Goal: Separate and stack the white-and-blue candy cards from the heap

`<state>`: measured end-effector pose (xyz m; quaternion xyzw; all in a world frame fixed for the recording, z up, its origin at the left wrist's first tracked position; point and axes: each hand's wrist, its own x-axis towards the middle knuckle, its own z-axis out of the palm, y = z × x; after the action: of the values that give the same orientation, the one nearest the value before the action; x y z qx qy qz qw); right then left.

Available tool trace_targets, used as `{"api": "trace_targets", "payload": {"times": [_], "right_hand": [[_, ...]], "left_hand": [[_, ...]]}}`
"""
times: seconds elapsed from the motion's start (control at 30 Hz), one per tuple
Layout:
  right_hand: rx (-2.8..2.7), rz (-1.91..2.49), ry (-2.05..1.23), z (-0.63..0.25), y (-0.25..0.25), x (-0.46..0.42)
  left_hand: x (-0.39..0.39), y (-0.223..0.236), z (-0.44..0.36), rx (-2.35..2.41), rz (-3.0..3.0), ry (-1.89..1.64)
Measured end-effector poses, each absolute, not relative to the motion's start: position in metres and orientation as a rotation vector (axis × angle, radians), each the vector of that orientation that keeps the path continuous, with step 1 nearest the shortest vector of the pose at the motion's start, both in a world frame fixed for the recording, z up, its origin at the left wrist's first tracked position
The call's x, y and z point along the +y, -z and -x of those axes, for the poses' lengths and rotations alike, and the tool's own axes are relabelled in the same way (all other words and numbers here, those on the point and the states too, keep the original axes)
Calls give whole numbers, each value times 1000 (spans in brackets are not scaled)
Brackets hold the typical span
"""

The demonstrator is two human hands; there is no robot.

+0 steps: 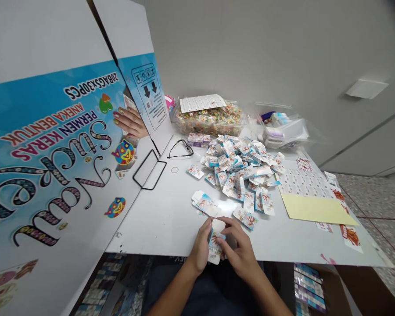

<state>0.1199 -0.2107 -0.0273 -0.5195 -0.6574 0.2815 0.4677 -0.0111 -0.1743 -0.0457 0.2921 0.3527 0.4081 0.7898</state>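
Observation:
Near the front edge of the table, a small printed carton (pixel 215 248) with a white flap at its top sits between my two hands. My left hand (pixel 200 245) grips its left side. From the right, my right hand (pixel 238 245) has its thumb on the carton's face and its fingers curled by the upper edge. Just beyond lies a short stack of flat cartons (pixel 206 203). A big heap of similar small cartons (pixel 238 164) spreads over the middle of the table, and one loose carton (pixel 245 218) lies close to my right hand.
A large printed box (pixel 69 131) walls off the left. Glasses (pixel 181 149) and a rubber band (pixel 174 170) lie beside it. Behind the heap stand a clear tub of colourful bits (pixel 210 125) and a clear bin (pixel 285 136). A yellow sheet (pixel 317 209) covers sticker sheets at right.

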Motion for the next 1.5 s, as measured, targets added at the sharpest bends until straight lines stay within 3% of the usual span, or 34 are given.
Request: {"api": "trace_targets", "payload": {"times": [0.3, 0.47, 0.57, 0.87, 1.23, 1.5], "right_hand": [[-1666, 1152, -777, -122, 13, -194], [-1126, 1247, -1318, -116, 15, -192], [-889, 1173, -1461, -110, 21, -194], [-693, 1265, -1346, -96, 32, -203], [-1816, 1315, -791, -125, 12, -210], [-1804, 1244, -606, -112, 21, -214]], "left_hand": [[-171, 43, 15, 652, -636, -835], [-173, 46, 13, 683, -702, -855], [-174, 46, 12, 659, -718, -827], [-178, 42, 14, 716, -860, -802], [-175, 36, 20, 750, -982, -818], [-173, 40, 19, 614, -758, -802]]}}
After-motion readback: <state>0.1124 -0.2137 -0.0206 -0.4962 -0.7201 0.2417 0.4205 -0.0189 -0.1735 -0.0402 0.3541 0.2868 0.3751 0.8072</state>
